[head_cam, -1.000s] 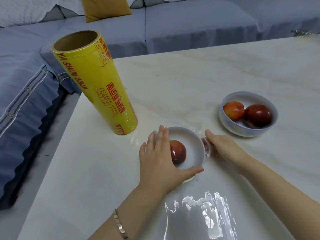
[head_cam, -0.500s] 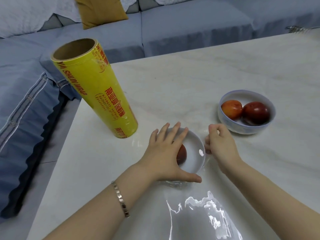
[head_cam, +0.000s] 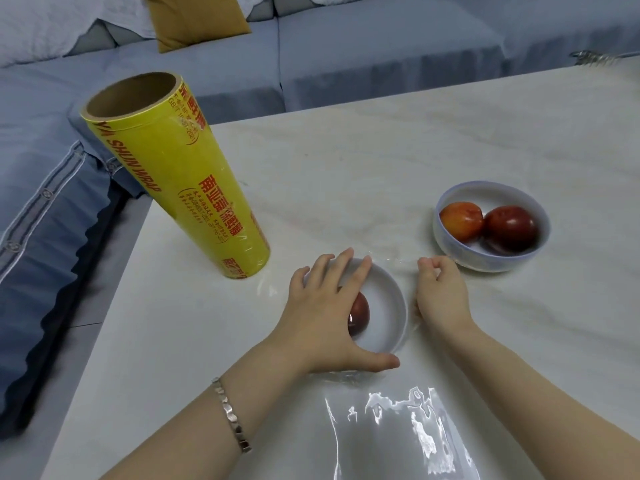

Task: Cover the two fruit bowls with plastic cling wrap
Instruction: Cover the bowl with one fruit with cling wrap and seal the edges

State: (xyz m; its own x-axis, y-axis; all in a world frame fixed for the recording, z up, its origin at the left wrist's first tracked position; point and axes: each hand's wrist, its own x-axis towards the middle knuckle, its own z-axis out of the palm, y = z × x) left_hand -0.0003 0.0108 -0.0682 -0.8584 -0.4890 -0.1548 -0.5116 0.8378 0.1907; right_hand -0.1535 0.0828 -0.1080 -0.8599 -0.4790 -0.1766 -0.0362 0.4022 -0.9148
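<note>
**Wrap [head_cam: 398, 431] over the near bowl [head_cam: 389, 306]**

On a pale worktop [head_cam: 381, 161], near bowl with one red fruit [head_cam: 361, 315], under clear wrap trailing toward the near edge. Left hand [head_cam: 325, 317] released, fingers straight and spread flat across the bowl's top, thumb at its near rim. Right hand [head_cam: 441, 296] just right of the bowl, fingers curled, pinching the wrap. Far bowl [head_cam: 450, 252] at right, two fruits inside, uncovered. Yellow roll [head_cam: 180, 178] standing on end at far left.

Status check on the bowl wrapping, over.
Left hand flat over near bowl, right hand pinching cling wrap at its rim. Far bowl uncovered. Roll upright, out of the way.
</note>
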